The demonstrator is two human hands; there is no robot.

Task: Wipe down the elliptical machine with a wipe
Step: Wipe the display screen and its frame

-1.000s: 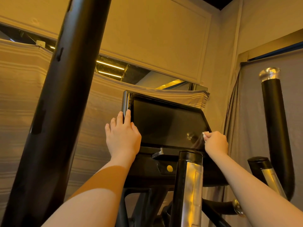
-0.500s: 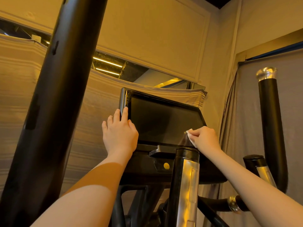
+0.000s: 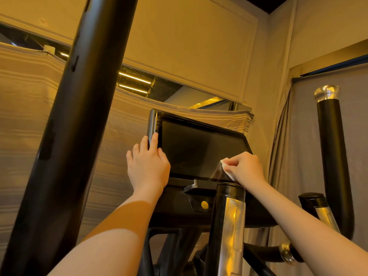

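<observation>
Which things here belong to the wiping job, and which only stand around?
Belong to the job:
- wipe, held by right hand
- screen
- left hand, resting on the screen's edge

Only around:
- curtain
- yellow button

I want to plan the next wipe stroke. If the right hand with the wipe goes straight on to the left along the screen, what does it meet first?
Probably only bare screen first, then the left hand resting on the screen's left frame. The right hand holds the wipe. Depth is unclear.
</observation>
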